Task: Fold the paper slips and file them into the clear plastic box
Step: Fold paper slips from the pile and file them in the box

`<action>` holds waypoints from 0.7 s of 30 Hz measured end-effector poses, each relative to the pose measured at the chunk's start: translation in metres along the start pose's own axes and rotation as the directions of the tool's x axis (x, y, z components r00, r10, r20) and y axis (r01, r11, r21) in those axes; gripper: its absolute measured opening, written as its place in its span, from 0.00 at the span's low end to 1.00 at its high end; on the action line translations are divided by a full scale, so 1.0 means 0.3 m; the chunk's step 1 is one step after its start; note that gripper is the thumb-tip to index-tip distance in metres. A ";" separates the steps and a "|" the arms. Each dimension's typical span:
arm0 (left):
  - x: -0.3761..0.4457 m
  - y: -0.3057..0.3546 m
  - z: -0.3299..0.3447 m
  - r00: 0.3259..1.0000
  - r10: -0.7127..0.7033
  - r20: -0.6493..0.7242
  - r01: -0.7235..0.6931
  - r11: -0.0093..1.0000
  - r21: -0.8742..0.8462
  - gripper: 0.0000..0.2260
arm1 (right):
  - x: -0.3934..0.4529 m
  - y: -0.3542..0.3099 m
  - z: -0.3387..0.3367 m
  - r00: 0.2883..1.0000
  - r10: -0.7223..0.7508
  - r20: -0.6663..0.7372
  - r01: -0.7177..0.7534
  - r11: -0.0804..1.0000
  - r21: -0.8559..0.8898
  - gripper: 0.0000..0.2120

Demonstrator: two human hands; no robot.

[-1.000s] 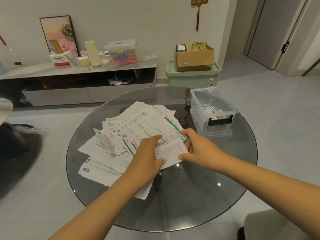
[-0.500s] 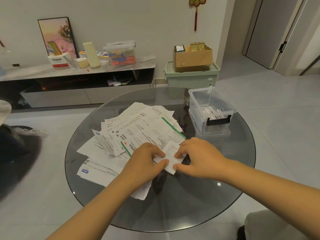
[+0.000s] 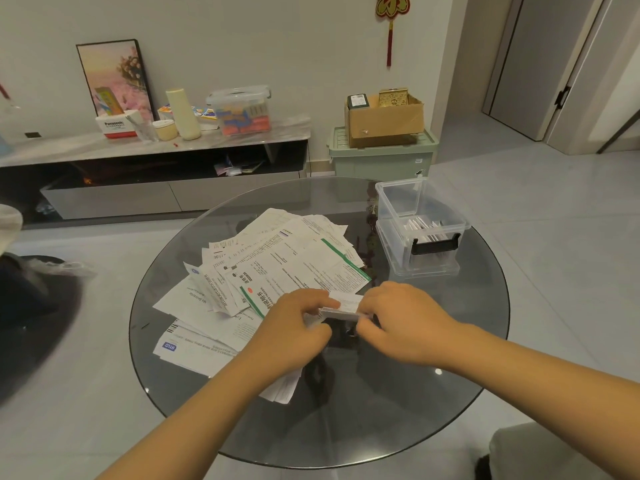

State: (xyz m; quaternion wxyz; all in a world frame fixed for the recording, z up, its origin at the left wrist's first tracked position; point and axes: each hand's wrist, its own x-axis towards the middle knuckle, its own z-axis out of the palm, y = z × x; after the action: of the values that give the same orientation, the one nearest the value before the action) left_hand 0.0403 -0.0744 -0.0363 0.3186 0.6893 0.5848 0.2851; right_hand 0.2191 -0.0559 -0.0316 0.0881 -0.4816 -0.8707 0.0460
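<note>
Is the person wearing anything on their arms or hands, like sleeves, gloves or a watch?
No. Both forearms are bare as far as the picture shows, with no sleeves in view. The left hand and right hand have no gloves, and no watch, bracelet or ring shows on them.

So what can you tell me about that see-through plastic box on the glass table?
The clear rectangular plastic box stands upright with no lid on, at the far right of the round dark glass table. A black latch handle sits on its near end. Its walls are transparent, with a ridge around the middle and a wider lip at the base. Inside, white folded paper slips lean in a row at the near end; the far half looks bare. Neither hand touches it, and the loose paper pile lies apart to its left.
</note>
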 end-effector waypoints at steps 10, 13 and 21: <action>0.023 -0.056 0.058 0.937 0.345 -0.059 -0.298 0.873 0.386 0.20 | 0.046 0.045 0.024 0.976 0.157 0.150 -0.177 0.975 0.133 0.12; 0.029 -0.065 0.063 0.917 0.395 -0.054 -0.342 0.851 0.399 0.11 | 0.058 0.057 0.035 0.967 0.192 0.165 -0.211 0.972 0.107 0.18; 0.032 -0.063 0.044 0.901 0.427 0.074 -0.394 0.739 0.546 0.16 | 0.058 0.070 0.045 0.967 0.236 0.096 -0.253 0.940 0.231 0.25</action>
State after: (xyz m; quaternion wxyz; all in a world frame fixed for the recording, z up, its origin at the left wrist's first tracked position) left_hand 0.0402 -0.0642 -0.0590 0.0203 0.8545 0.4839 0.1877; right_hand 0.2248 -0.0299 -0.0463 0.1103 -0.5698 -0.7946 0.1782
